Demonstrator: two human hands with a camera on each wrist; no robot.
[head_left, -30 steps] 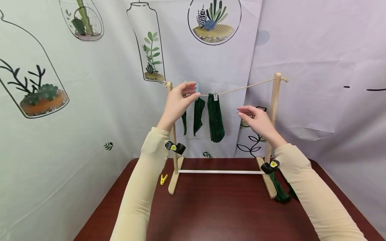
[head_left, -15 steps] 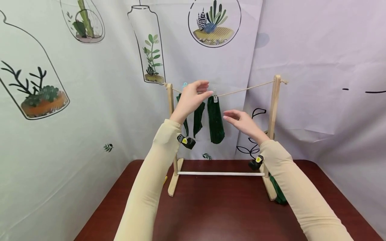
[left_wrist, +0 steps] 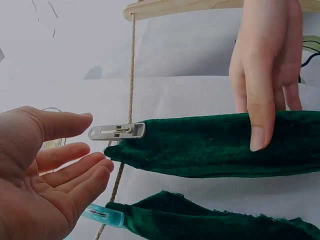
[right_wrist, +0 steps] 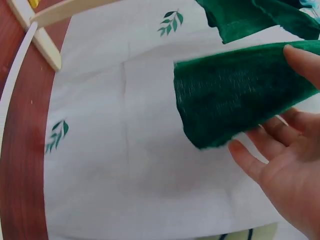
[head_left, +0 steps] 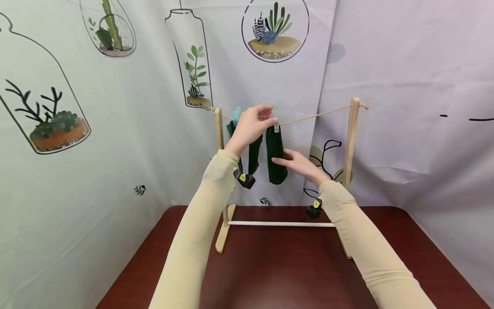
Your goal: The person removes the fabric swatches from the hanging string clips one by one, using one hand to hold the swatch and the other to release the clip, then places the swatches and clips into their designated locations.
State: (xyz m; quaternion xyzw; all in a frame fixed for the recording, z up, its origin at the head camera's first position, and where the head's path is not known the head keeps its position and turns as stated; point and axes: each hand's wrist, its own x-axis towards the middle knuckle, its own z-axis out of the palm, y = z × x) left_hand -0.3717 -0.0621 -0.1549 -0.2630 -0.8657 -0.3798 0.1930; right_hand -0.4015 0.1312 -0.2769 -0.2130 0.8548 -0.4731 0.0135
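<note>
A dark green velvet cloth strip (head_left: 275, 143) hangs from the rope (head_left: 312, 116) by a grey clothespin (left_wrist: 117, 131). My right hand (head_left: 302, 165) holds this strip by its side, thumb on the front and fingers behind it. Up at the rope, my left hand (head_left: 248, 125) has its thumb and spread fingers on either side of the grey clothespin's free end, the thumb tip close to it. Another green strip (left_wrist: 200, 222) hangs beside it from a light blue clothespin (left_wrist: 106, 216). A further blue clothespin (head_left: 236, 115) shows left of my left hand.
The rope spans two wooden posts (head_left: 350, 141) joined low down by a white rod (head_left: 281, 223). This stand rests on a dark red table (head_left: 278, 266). Close behind hangs a printed white curtain (head_left: 135, 107). My right sleeve covers most of the stand's right foot.
My left hand has moved right along the rope to the grey clothespin. My right hand has come left and slightly down, and now holds the green strip.
</note>
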